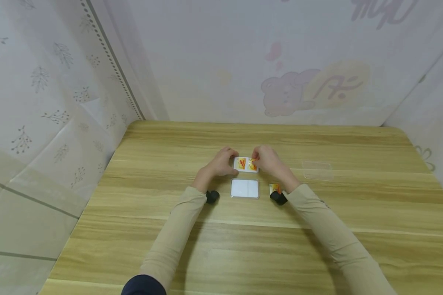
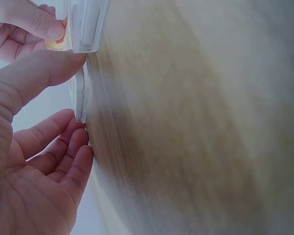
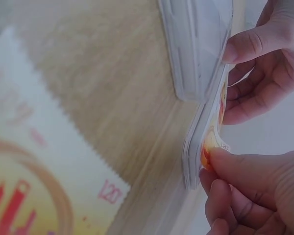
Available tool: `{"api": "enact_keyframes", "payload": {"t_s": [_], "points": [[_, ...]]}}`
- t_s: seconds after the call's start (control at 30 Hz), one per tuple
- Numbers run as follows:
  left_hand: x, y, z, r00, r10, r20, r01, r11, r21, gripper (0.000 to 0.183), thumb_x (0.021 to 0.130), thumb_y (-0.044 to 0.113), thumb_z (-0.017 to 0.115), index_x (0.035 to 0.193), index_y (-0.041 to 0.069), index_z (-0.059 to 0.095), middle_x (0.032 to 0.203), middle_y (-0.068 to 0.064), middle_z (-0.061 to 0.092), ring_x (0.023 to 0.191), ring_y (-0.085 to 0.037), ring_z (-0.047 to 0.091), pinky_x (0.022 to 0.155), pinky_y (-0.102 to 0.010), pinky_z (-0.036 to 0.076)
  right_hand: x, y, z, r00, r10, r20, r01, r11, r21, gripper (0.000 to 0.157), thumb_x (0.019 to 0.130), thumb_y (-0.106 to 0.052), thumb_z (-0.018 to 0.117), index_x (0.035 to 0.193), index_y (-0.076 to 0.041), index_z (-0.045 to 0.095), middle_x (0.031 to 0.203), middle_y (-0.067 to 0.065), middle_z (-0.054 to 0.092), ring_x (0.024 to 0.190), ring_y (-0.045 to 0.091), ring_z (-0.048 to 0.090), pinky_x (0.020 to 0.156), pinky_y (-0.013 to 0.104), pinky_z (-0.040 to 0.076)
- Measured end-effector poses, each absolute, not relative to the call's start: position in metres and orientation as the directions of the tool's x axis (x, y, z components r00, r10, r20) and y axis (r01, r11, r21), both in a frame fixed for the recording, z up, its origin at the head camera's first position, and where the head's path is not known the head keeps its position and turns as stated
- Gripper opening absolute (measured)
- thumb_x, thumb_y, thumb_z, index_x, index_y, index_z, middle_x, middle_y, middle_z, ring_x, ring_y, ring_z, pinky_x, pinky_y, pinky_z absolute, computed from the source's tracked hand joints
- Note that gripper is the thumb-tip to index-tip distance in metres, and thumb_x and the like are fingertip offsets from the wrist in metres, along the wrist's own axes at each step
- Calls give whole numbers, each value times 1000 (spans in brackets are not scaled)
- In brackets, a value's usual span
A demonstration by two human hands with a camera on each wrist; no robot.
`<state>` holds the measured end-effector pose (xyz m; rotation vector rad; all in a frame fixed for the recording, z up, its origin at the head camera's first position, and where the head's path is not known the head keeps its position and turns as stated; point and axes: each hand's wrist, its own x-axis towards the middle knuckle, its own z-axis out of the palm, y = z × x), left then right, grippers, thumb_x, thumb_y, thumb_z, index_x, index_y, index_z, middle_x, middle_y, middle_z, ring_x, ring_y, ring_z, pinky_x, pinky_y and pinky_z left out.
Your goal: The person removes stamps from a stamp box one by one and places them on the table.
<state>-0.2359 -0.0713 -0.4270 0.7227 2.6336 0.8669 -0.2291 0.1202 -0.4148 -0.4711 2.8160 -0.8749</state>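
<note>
A small flat case [image 1: 247, 164] with a white inside and clear border lies on the table, a red-and-yellow postage stamp [image 1: 241, 163] in its left half. My left hand [image 1: 218, 163] holds the case's left end, thumb on the near edge and fingers at the far edge. Over the right half, my right hand [image 1: 270, 160] pinches a second stamp [image 3: 211, 144] between thumb and forefinger; its corner curls up in the right wrist view. Nearer to me sits another case [image 1: 240, 188], white inside. A third stamp [image 1: 274, 188] lies under my right wrist, partly hidden.
A clear plastic cover [image 1: 317, 170] lies flat to the right of my right hand. The wooden table [image 1: 221, 254] reaches back to a printed curtain [image 1: 206, 61]. Black wrist devices [image 1: 213, 197] hang below both wrists.
</note>
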Motion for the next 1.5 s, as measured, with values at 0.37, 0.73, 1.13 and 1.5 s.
{"api": "enact_keyframes", "payload": {"t_s": [0.37, 0.73, 1.13, 1.5], "points": [[-235, -72, -428, -835, 543, -89, 384, 690, 613, 56, 75, 10, 74, 124, -7, 52, 124, -18, 49, 118, -30, 43, 105, -38, 33, -234, 129, -425, -948, -317, -32, -215, 710, -671, 12, 89, 0, 56, 90, 6, 67, 85, 15, 65, 77, 23, 56, 69, 33, 47], [-236, -72, -429, -833, 547, -78, 398, 692, 603, 55, 75, 11, 74, 123, -7, 53, 121, -17, 50, 116, -29, 44, 103, -37, 34, -233, 131, -425, -954, -292, -67, -159, 683, -713, 17, 91, 2, 51, 93, 10, 65, 85, 17, 63, 74, 22, 52, 60, 24, 41], [-235, -73, -429, -832, 550, -74, 400, 687, 607, 55, 75, 11, 74, 123, -7, 53, 121, -17, 50, 116, -29, 44, 104, -37, 34, -232, 140, -424, -956, -275, -100, -120, 682, -722, 19, 93, 0, 50, 98, 11, 64, 89, 19, 62, 74, 21, 50, 61, 23, 40], [-236, -74, -430, -827, 558, -69, 412, 684, 602, 55, 76, 11, 73, 124, -6, 52, 122, -17, 49, 117, -30, 43, 104, -37, 34, -230, 161, -424, -969, -230, -95, -87, 669, -738, 22, 96, -9, 49, 99, 7, 64, 82, 12, 59, 69, 16, 46, 58, 24, 38]]}}
